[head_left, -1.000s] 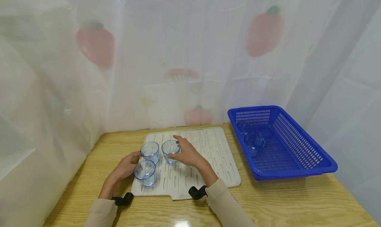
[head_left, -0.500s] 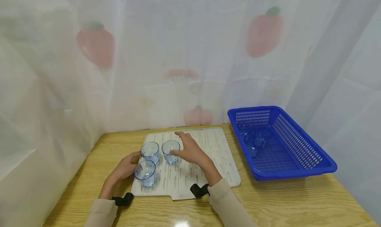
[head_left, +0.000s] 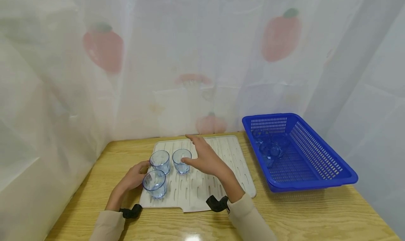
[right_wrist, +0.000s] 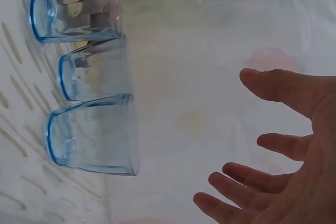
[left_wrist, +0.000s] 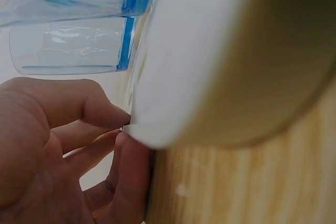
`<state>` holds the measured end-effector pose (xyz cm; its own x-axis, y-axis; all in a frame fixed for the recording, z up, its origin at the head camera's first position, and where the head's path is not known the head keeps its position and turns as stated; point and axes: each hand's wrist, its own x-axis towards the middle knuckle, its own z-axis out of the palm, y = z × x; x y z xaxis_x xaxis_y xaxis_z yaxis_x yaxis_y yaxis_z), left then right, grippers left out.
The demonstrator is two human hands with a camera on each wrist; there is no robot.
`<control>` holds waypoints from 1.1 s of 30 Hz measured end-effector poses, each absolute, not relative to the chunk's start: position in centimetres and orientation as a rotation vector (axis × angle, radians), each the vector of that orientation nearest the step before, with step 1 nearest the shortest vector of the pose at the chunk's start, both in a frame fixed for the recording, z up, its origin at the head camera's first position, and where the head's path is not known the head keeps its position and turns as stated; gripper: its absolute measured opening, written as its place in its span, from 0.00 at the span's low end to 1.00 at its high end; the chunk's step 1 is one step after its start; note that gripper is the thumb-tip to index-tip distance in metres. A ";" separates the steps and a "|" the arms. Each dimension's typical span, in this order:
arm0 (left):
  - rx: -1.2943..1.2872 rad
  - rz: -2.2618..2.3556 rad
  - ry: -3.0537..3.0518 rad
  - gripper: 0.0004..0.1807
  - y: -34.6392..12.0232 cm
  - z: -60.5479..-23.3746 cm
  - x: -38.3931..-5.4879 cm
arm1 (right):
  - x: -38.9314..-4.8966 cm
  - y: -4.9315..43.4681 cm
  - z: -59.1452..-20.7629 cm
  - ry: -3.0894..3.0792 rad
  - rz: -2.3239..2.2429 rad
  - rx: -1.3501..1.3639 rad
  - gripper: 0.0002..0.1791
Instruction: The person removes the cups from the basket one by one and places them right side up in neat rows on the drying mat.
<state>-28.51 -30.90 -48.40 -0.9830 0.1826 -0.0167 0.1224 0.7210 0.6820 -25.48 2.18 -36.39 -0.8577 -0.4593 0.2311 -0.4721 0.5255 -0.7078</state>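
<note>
Three light-blue drinking glasses stand upright on a white slotted drying mat (head_left: 218,149): a back-left glass (head_left: 159,160), a front-left glass (head_left: 155,189) and a right glass (head_left: 179,166). My left hand (head_left: 133,177) is at the mat's left edge, beside the two left glasses. In the left wrist view its thumb and fingers pinch the rim of the mat (left_wrist: 173,51), below the glasses. Over the mat, my right hand (head_left: 205,159) spreads its thumb and fingers and holds nothing. The right wrist view shows it apart from the row of glasses (right_wrist: 94,140).
On the right of the wooden table (head_left: 303,220) a blue plastic basket (head_left: 316,146) holds several blue glasses (head_left: 270,150) at its left side. A pale curtain with strawberry prints (head_left: 281,37) hangs close behind the mat and along both sides.
My right hand has let go of the right glass and drawn back up and to the right, its fingers spreading. The glasses and my left hand have stayed in place.
</note>
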 end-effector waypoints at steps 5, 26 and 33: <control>0.268 1.118 2.836 0.30 -30.9 -48.4 -28.5 | -24.1 3.1 -35.2 -2.735 1.204 0.831 0.44; 0.264 1.127 2.829 0.30 -31.3 -48.3 -28.6 | -21.4 11.1 -33.7 -2.740 0.993 0.843 0.43; 0.260 1.141 2.819 0.30 -31.1 -48.4 -28.6 | -21.9 15.5 -30.7 -2.774 0.764 0.844 0.41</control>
